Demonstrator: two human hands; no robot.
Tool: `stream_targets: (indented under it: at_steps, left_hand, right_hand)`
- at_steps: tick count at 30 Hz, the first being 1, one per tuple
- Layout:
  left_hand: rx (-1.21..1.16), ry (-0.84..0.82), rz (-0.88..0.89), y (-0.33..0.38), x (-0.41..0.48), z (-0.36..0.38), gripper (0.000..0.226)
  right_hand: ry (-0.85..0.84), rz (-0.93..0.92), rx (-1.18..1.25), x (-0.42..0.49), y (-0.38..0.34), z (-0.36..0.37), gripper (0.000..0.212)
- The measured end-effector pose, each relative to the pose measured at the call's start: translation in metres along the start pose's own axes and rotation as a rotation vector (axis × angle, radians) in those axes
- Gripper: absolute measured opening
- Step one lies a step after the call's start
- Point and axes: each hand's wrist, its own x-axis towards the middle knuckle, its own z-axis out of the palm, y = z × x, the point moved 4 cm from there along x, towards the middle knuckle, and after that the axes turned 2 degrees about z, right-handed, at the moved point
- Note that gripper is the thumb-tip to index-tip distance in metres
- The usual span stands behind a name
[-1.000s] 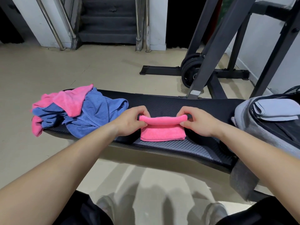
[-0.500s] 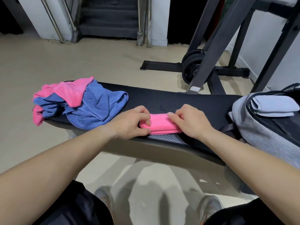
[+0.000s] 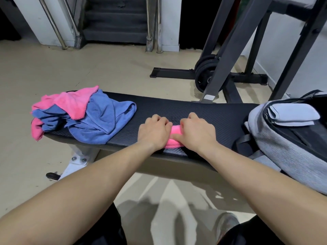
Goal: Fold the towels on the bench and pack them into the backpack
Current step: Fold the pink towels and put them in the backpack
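Head cam: left hand (image 3: 153, 132) and right hand (image 3: 196, 132) sit palms down, side by side, fingers curled round the folded pink towel (image 3: 174, 132). It's squashed under them, midway along the bench (image 3: 194, 110), near its front edge.

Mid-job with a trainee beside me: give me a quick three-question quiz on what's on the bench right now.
1. True or false: the backpack already holds a grey folded towel.
2. Which hands are on the folded pink towel? A: the left alone. B: the right alone. C: both.
3. Fill the gap: the unfolded pile of blue and pink towels lies at the ____ end of the bench.

Key
1. True.
2. C: the left hand and the right hand both hold it.
3. Left.
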Motion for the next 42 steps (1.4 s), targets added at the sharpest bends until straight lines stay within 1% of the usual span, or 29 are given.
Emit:
stream_targets:
  at_steps: [3,5,7,9,11,13,15,19,26,29,31,33,35,37,39,40,42]
  left_hand:
    - [0.032,0.047,0.008,-0.004,-0.003,0.008,0.042]
    - [0.068,0.089,0.028,-0.003,-0.004,0.012,0.041]
    - [0.103,0.114,0.033,-0.004,-0.003,0.015,0.043]
    - [0.121,0.132,0.019,-0.006,-0.002,0.017,0.045]
    - [0.124,0.167,0.006,-0.007,-0.003,0.018,0.045]
    - [0.104,0.178,-0.001,-0.007,-0.004,0.019,0.044]
    - [0.067,0.143,-0.011,-0.01,-0.004,0.02,0.045]
    - [0.067,0.056,-0.013,-0.012,-0.001,0.023,0.051]
    - [0.179,0.057,-0.045,-0.008,-0.006,0.023,0.052]
    - [0.222,0.026,-0.065,-0.005,-0.007,0.021,0.053]
    - [0.23,0.029,-0.076,-0.003,-0.011,0.02,0.053]
    - [0.189,0.042,-0.054,-0.004,-0.011,0.02,0.052]
    - [0.09,0.033,0.002,-0.01,-0.011,0.018,0.051]
    - [-0.036,-0.033,0.076,-0.022,-0.01,0.013,0.05]
    - [-0.108,-0.119,0.134,-0.033,-0.011,0.007,0.053]
    - [-0.124,-0.14,0.146,-0.036,-0.013,0.003,0.055]
    - [-0.139,-0.12,0.162,-0.035,-0.018,-0.004,0.056]
  right_hand:
    - [-0.054,-0.011,-0.061,0.006,0.006,-0.005,0.042]
    - [-0.067,0.006,0.009,0.009,0.006,-0.007,0.032]
    - [-0.011,0.016,0.118,0.012,-0.001,-0.004,0.026]
    - [0.06,-0.001,0.203,0.015,-0.009,0.003,0.03]
    - [0.073,-0.022,0.214,0.018,-0.01,0.017,0.038]
    - [0.019,-0.022,0.152,0.018,-0.005,0.032,0.049]
    - [-0.038,-0.018,0.1,0.017,0.002,0.043,0.055]
    - [-0.072,-0.01,0.061,0.02,0.005,0.051,0.056]
    - [-0.072,0.016,0.001,0.016,0.002,0.049,0.056]
    - [-0.091,0.044,-0.003,0.016,0.002,0.048,0.056]
    - [-0.073,0.045,-0.004,0.014,0.0,0.047,0.056]
    - [-0.075,0.02,0.03,0.011,0.002,0.046,0.055]
    - [-0.1,-0.039,0.072,0.012,0.007,0.046,0.055]
    - [-0.14,-0.113,0.097,0.012,0.014,0.042,0.055]
    - [-0.176,-0.159,0.144,0.008,0.022,0.037,0.056]
    - [-0.185,-0.175,0.172,0.006,0.025,0.034,0.057]
    - [-0.183,-0.19,0.213,0.001,0.031,0.028,0.057]
